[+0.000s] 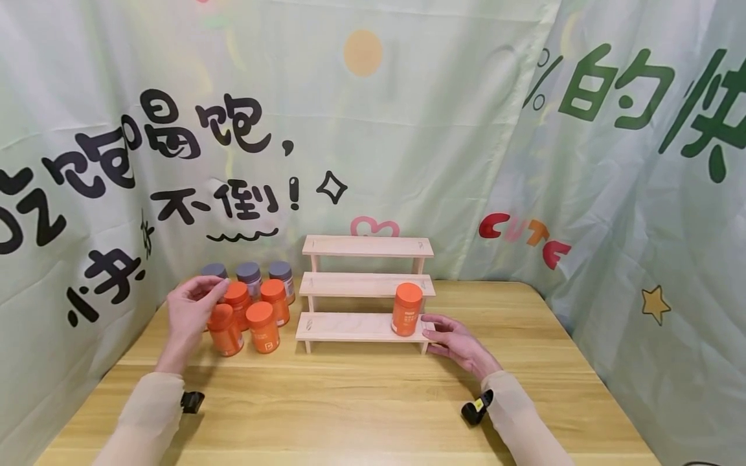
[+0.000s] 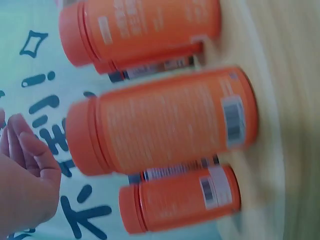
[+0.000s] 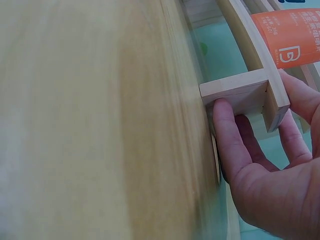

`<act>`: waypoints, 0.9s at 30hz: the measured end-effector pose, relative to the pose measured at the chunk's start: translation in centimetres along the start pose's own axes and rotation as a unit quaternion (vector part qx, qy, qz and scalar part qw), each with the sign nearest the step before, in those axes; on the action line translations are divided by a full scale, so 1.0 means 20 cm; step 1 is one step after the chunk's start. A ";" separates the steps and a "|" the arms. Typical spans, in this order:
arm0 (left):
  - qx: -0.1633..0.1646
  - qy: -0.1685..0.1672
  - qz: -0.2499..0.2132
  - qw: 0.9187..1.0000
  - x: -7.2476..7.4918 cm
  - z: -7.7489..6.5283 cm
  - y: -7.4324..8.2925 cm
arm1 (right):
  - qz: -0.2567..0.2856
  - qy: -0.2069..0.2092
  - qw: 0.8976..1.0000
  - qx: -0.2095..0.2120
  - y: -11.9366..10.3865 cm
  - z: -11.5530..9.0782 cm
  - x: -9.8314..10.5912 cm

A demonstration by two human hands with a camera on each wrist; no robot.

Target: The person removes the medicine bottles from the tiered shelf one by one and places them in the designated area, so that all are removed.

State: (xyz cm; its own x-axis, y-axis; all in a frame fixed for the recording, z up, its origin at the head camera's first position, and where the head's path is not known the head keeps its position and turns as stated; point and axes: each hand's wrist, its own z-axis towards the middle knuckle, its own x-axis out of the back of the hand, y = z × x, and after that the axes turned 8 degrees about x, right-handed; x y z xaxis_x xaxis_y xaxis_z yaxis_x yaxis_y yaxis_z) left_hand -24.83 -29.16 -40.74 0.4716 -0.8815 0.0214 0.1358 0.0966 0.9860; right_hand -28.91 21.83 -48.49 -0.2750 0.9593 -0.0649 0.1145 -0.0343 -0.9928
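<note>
At the right end of the lowest step of a three-tier wooden stand (image 1: 350,326), my right hand (image 1: 457,343) grips the board, with a digit against the end support (image 3: 235,92). On that step, close to these fingers, stands an orange jar (image 1: 406,310) with an orange lid. My left hand (image 1: 192,310) hovers above and beside several orange jars (image 1: 263,329) at the left, fingers loosely bent and holding nothing. In the left wrist view the hand (image 2: 27,175) is apart from the lid of the nearest orange jar (image 2: 170,122).
Behind the orange jars stand jars with purple-grey lids (image 1: 249,275), partly hidden. The wooden table (image 1: 361,408) extends in front of the stand. Printed cloth (image 1: 443,129) hangs close behind and at both sides. A wrist camera (image 1: 478,408) is on each wrist.
</note>
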 end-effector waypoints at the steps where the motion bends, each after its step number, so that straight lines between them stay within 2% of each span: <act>1: 0.007 0.003 -0.018 1.000 -0.02 0.00 0.01 | 0.001 0.001 1.000 0.000 0.00 0.00 0.00; 3: 0.021 0.001 -0.049 0.999 -0.05 -0.01 0.02 | 0.002 0.003 1.000 0.000 0.01 0.00 0.00; 7: 0.035 -0.002 -0.074 0.997 -0.11 -0.04 0.05 | 0.005 0.008 1.000 -0.002 0.01 0.00 0.00; 10: 0.032 -0.002 -0.078 0.996 -0.17 -0.06 0.07 | 0.007 0.004 1.000 0.001 0.01 0.00 0.00; 15: 0.038 -0.030 -0.066 0.997 -0.26 -0.11 0.08 | 0.006 0.002 1.000 0.002 0.01 0.00 0.00; 19: 0.027 -0.041 -0.058 0.997 -0.32 -0.15 0.07 | 0.005 0.002 1.000 0.000 0.02 -0.01 0.00; 27: -0.001 -0.019 -0.077 0.997 -0.46 -0.16 0.07 | 0.007 0.003 1.000 0.007 0.01 -0.01 0.00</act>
State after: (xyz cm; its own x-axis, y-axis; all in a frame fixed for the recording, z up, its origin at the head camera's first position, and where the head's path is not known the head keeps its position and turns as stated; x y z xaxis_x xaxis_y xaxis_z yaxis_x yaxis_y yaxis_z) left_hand -26.12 -19.51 -40.05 0.4113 -0.9030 -0.1245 0.2069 -0.0405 0.9775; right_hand -28.69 21.92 -48.63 -0.2679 0.9603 -0.0778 0.1047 -0.0513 -0.9932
